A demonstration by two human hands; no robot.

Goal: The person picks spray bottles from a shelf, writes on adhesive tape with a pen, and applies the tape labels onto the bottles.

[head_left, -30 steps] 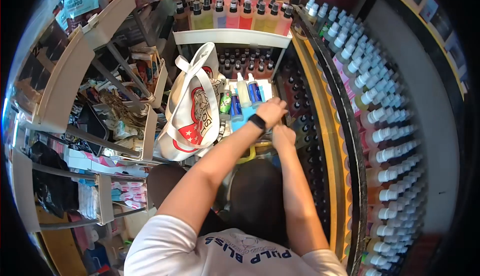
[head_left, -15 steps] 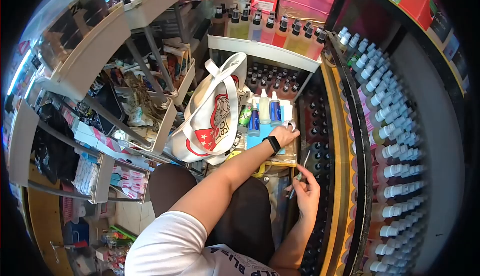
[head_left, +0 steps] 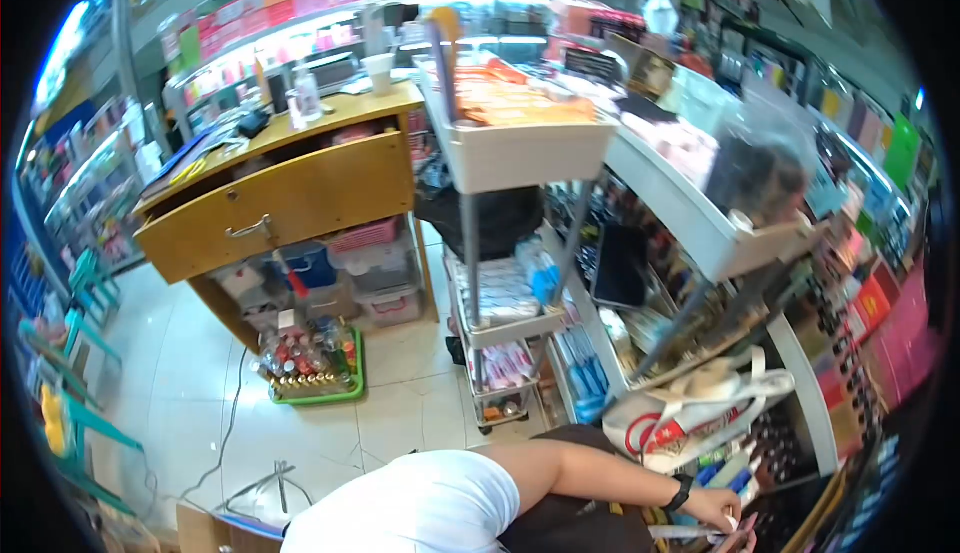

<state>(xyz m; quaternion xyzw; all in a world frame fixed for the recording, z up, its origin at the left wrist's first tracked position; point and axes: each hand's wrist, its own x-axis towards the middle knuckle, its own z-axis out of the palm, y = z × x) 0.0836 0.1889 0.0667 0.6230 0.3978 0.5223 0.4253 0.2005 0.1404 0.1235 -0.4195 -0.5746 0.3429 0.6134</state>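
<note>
At the bottom right, my left hand (head_left: 712,508), with a black watch on its wrist, has its fingers closed around something small and white that I cannot make out. My right hand (head_left: 741,536) is right beside it, partly cut off by the frame edge, its fingers pinched together near a pale strip (head_left: 685,531). Just above the hands lie blue-labelled bottles (head_left: 741,480). A white tote bag (head_left: 700,413) with a red print leans behind them.
White tiered carts (head_left: 530,158) with packets stand ahead. On the left, a wooden desk (head_left: 330,191) has its drawer pulled out. A green tray (head_left: 320,395) of small bottles sits on the tiled floor. Green stools (head_left: 85,423) line the far left.
The view has swung left to the desk and floor, putting the hands at the bottom right. My right hand, apart from the left half a second ago, is now beside it.
</note>
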